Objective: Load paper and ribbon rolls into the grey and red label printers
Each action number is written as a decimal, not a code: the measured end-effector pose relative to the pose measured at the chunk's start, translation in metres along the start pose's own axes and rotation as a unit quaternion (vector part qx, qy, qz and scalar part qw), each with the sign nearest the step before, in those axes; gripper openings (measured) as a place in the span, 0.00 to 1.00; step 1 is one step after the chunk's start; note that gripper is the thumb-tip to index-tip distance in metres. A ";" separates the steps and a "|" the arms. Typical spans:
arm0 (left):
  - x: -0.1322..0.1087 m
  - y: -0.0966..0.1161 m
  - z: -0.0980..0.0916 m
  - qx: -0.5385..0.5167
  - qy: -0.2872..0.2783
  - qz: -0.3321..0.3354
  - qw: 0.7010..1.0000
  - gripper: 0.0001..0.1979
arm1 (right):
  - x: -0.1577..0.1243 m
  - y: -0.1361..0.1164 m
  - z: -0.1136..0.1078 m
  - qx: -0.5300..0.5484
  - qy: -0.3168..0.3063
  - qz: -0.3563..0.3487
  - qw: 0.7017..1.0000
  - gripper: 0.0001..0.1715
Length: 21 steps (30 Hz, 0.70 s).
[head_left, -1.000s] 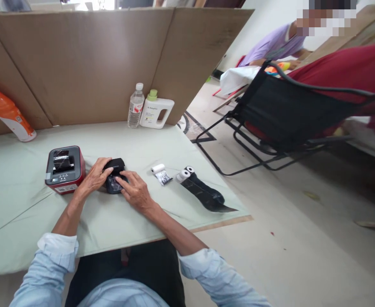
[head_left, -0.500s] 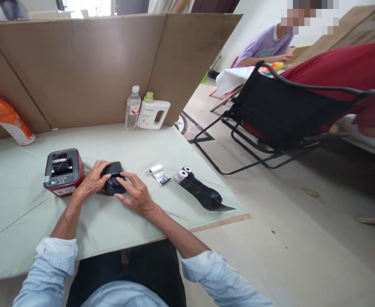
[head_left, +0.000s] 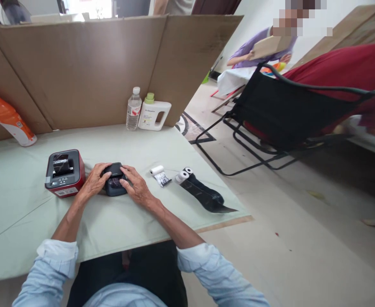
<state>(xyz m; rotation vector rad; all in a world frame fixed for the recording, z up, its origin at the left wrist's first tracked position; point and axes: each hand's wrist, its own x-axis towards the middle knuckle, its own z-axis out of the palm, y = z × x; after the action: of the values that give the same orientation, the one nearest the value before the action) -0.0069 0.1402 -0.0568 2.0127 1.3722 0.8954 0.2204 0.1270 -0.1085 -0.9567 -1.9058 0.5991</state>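
A small black label printer (head_left: 115, 189) lies on the table in front of me, with dark glossy film showing in its opening. My left hand (head_left: 96, 181) holds its left side, the thumb on the top near the opening. Around the right side curls my right hand (head_left: 138, 186), its fingers at the lid (head_left: 113, 169) and its thumb by the film. Just left of my left hand stands a larger red and black printer (head_left: 65, 172). To the right lie a small white paper roll (head_left: 157, 170) with a printed tail and two more rolls (head_left: 182, 175) with long black strips.
A cardboard screen (head_left: 104, 72) closes off the table's back. Before it stand a water bottle (head_left: 134, 108) and a white jug (head_left: 154, 115); an orange bottle (head_left: 10, 115) leans at left. Beyond the table's right edge are a black folding chair (head_left: 280, 111) and a person in purple (head_left: 264, 42).
My right hand has shifted up along the small printer, its fingers now at the lid's edge. My left hand stays about where it was. The person in purple has raised a cardboard piece.
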 end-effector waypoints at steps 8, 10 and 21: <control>0.001 0.007 -0.003 0.007 -0.012 -0.020 1.000 0.19 | 0.000 0.002 0.003 0.004 0.013 0.011 1.000 0.27; 0.001 0.008 -0.002 0.005 -0.016 -0.024 1.000 0.20 | -0.001 0.001 0.004 0.001 0.018 0.007 1.000 0.28; 0.005 0.017 -0.007 -0.011 -0.044 -0.042 0.998 0.23 | -0.009 -0.004 0.008 -0.012 -0.031 0.080 0.996 0.57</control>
<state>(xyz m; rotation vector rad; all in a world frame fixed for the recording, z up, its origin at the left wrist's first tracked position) -0.0008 0.1394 -0.0383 1.9393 1.3818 0.7728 0.2147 0.1170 -0.1139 -1.1259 -1.9052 0.7080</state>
